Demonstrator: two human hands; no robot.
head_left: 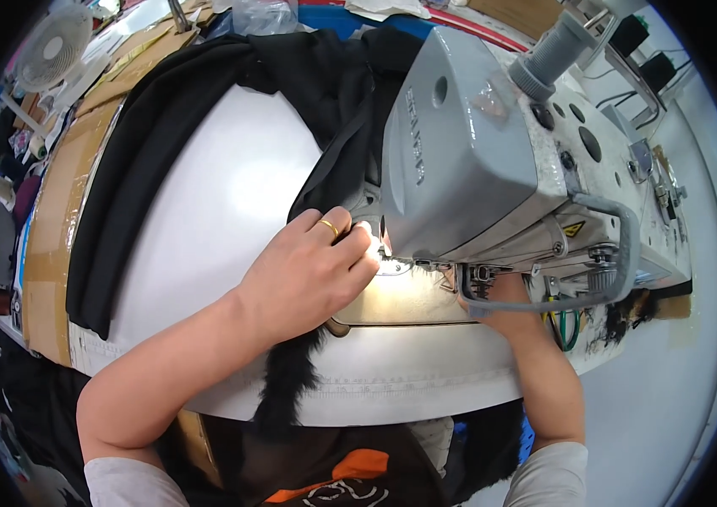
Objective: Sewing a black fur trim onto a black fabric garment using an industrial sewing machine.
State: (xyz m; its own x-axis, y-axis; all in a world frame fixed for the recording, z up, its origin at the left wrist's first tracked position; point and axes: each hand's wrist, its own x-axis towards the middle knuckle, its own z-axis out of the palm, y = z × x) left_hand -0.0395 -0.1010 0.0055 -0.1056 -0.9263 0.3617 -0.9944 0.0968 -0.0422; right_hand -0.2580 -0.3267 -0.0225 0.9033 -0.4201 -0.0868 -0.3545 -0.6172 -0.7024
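Note:
A grey and white sewing machine [464, 160] stands over the table, its lamp lighting the metal bed plate [409, 297]. My left hand [316, 266], with a ring on one finger, is closed beside the needle area, fingers pinched on black fabric [337, 173]. That fabric runs away from the hand and loops round to the left over the table. A strip of black fur [287, 384] hangs below my left wrist over the table's front edge. My right hand [502, 296] reaches under the machine arm, behind a grey looped bar [621, 266]; its fingers are hidden.
Green-handled scissors [568, 325] lie right of my right wrist, near black fluff [625, 317]. Taped cardboard [58, 228] borders the white table [232, 182] on the left. Beyond it stand a fan [54, 46] and assorted clutter. A thread stand [629, 68] rises at the back right.

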